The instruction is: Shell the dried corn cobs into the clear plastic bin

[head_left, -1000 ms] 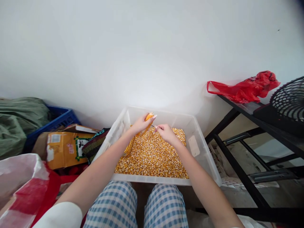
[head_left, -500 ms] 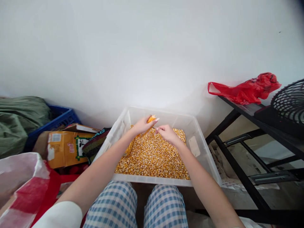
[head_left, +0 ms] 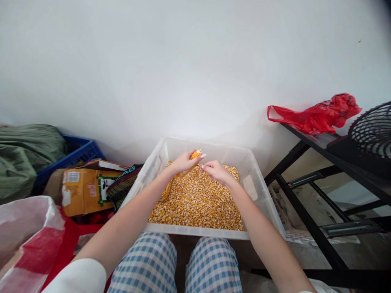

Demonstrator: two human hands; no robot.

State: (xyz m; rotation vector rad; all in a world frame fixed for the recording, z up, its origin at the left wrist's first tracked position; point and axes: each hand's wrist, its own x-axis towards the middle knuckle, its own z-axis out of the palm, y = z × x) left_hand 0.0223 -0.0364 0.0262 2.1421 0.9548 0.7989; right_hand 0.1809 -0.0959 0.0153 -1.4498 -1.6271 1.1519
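Note:
A clear plastic bin (head_left: pixel 259 203) stands in front of my knees, filled with loose yellow corn kernels (head_left: pixel 197 201). Over its far end my left hand (head_left: pixel 182 162) grips a corn cob (head_left: pixel 195 154), whose orange tip pokes out past my fingers. My right hand (head_left: pixel 216 170) is right beside it, fingers curled, fingertips close to the cob. A thin dark tool seemed to be in that hand earlier; I cannot make it out now.
A black metal rack (head_left: pixel 308 199) stands to the right with a red plastic bag (head_left: pixel 317 116) and a black fan (head_left: pixel 372 136) on it. To the left lie a yellow cardboard box (head_left: pixel 84 191), a blue crate (head_left: pixel 73 152), green cloth (head_left: pixel 26 156) and a red-white bag (head_left: pixel 30 240).
The hands have shifted only slightly over the bin; the left hand with the cob has dropped a little. Nothing was let go.

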